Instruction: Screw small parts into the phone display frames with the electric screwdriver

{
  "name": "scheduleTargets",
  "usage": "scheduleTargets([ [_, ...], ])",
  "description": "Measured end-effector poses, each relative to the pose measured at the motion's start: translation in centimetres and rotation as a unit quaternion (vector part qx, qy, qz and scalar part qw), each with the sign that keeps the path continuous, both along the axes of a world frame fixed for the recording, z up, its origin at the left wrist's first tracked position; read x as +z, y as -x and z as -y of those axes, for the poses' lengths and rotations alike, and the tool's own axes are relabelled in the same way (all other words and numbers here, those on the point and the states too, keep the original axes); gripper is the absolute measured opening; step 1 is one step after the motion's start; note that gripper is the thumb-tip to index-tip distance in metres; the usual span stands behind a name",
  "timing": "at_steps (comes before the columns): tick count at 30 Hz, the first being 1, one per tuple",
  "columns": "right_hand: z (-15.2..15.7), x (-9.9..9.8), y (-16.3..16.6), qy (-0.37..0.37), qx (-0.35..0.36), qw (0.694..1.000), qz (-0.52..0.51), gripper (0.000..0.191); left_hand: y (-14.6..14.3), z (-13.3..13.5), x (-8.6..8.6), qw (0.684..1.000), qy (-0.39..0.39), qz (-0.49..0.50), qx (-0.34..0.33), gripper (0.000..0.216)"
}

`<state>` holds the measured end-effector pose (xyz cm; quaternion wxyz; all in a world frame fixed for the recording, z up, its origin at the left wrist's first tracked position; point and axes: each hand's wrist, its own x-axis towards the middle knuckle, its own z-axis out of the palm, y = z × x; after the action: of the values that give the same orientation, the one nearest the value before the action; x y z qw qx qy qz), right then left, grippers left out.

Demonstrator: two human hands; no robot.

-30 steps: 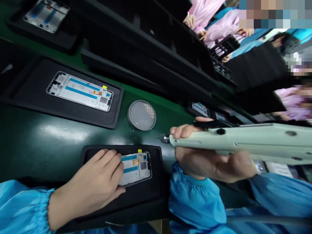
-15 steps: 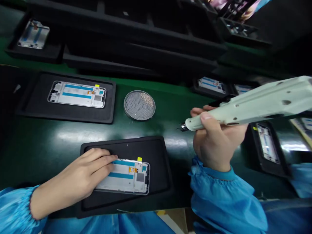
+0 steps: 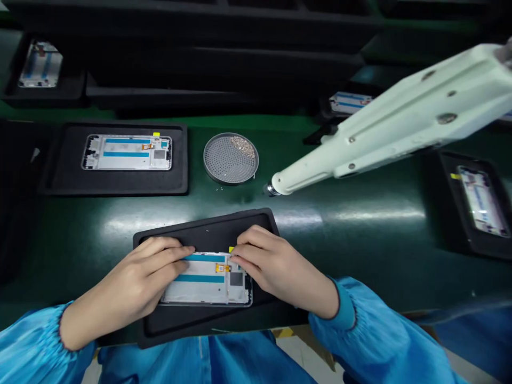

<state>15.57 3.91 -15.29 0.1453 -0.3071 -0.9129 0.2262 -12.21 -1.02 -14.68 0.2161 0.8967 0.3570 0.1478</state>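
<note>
In front of me a phone mid-frame, silver-white with blue strips and a small orange flex connector, lies on a black tray. My left hand grips its left end, fingertips along the far edge and covering that end. At the upper right corner, my right hand has its fingers closed over the edge, right by a yellow tab. What the fingertips pinch there is partly hidden. A pale green electric screwdriver is suspended above the table on the right, touched by neither hand.
A round grey screw dish with tiny screws in it stands behind the tray. Another phone frame lies on a black tray at the left. More frames sit in trays at the far left and right. Dark racks line the back.
My right hand has let go of the screwdriver and come left to the phone frame's corner. The screwdriver now hangs free, its tip farther left. My left hand stays on the frame.
</note>
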Motion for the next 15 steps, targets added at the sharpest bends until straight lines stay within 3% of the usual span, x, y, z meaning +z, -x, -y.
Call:
scheduleTargets([
  [7,0.26,-0.03,-0.2,-0.082,0.05,0.995,0.024,0.016,0.02,0.01,0.06,1.0,0.002,0.013,0.005,0.026],
  [15,-0.33,0.13,0.13,0.017,-0.096,0.994,-0.058,0.011,-0.04,-0.08,0.16,1.0,0.006,0.008,0.002,0.023],
])
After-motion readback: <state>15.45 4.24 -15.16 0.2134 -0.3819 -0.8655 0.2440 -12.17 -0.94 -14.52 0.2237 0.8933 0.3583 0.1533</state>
